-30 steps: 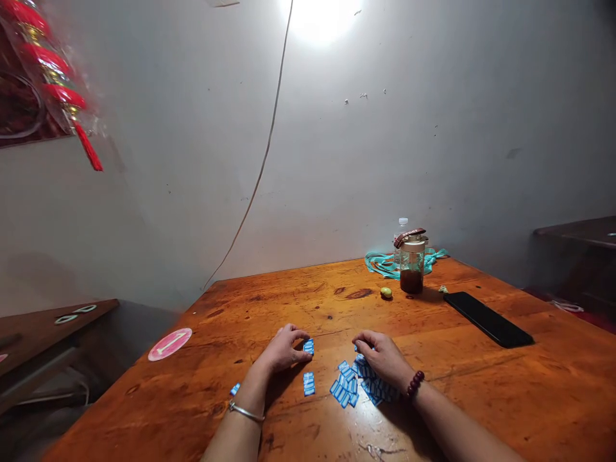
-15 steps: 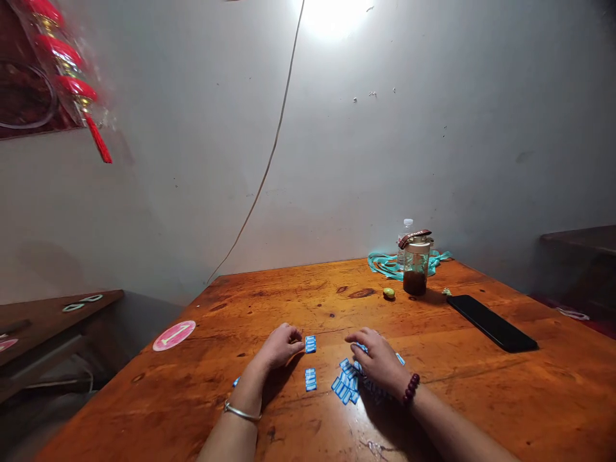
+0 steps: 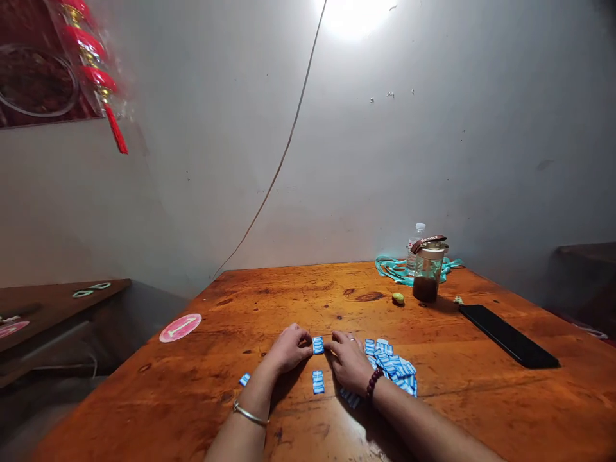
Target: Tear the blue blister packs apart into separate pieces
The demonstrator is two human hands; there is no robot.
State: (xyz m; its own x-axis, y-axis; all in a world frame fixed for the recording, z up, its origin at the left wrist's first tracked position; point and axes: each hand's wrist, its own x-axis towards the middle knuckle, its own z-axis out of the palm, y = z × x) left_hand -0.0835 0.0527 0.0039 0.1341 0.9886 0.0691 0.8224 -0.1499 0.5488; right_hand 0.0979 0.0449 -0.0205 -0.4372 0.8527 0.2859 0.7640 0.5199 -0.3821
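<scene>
Two small groups of blue-and-white rectangular pieces lie in front of me, the far group (image 3: 318,345) and the near group (image 3: 318,382). My left hand (image 3: 290,348) rests at the left edge of the far group, thumb and forefinger bent against it. From the other side my right hand (image 3: 351,362) reaches in, its fingers stretched out and their tips at the group's right edge. Whether a piece is under those tips I cannot tell. A loose pile (image 3: 397,369) of similar pieces spreads to the right, partly behind my right hand and wrist. Another piece (image 3: 244,379) lies left of my left forearm.
On the wooden table (image 3: 269,295) lie a black phone (image 3: 507,335) at right and a pink round sticker (image 3: 180,328) at left. A cup of dark drink (image 3: 426,279), a plastic bottle (image 3: 412,256), teal ribbon (image 3: 392,266) and a small green-yellow fruit (image 3: 398,298) are toward the back.
My right hand has moved left from the pile to the far group, uncovering more of the pile. My left hand stays beside that group. The view has shifted slightly left.
</scene>
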